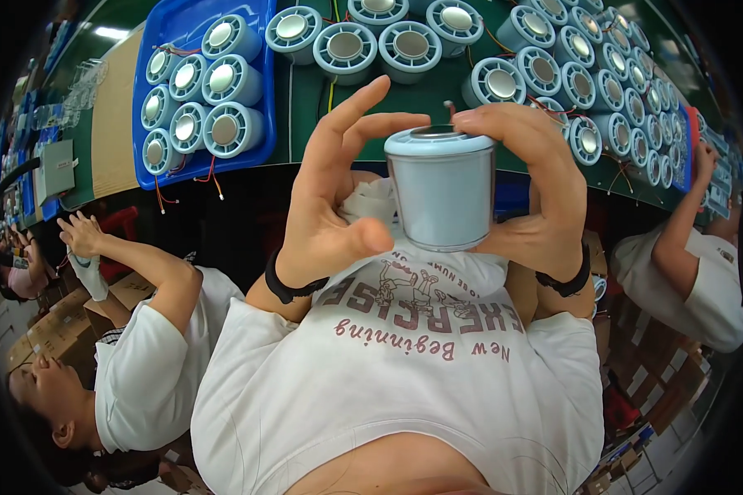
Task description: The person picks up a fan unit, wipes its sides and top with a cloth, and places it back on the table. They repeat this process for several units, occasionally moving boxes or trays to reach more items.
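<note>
In front of my chest, a light-blue cylindrical unit [443,194] is held upright, its ribbed rim on top. My right hand [549,177] grips it from the right, fingers on the top edge and thumb low on the side. At its left, my left hand [330,186] is open with its fingers apart. One fingertip of that hand reaches the top rim; whether it touches I cannot tell. A crumpled white thing [370,200] shows between my left hand and the unit, partly hidden. A small wire connector [449,106] sticks up behind the top.
A blue tray [269,82] with several similar units stands on the green table [293,144] at the left. Several more units [344,49] stand ahead and at the right, with thin wires among them. Co-workers [161,355] sit on both sides; one person's hand [78,235] is at the left.
</note>
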